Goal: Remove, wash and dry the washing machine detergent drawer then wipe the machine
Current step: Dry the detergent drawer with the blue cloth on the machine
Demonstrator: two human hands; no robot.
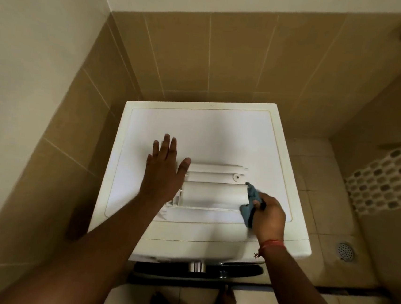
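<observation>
Detergent drawer (211, 193) lies across the washing machine (221, 129) top near its front edge, long axis side to side. Left hand (162, 170) presses flat on its left end; right hand (268, 213) grips a blue cloth (251, 201) at the right end, nearer for drying.

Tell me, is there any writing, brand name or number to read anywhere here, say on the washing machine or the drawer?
None can be read.
Washing machine: its top is plain white, and its front panel is out of sight.
Drawer: plain white, no lettering shows.
Cloth in the right hand: plain blue.
</observation>
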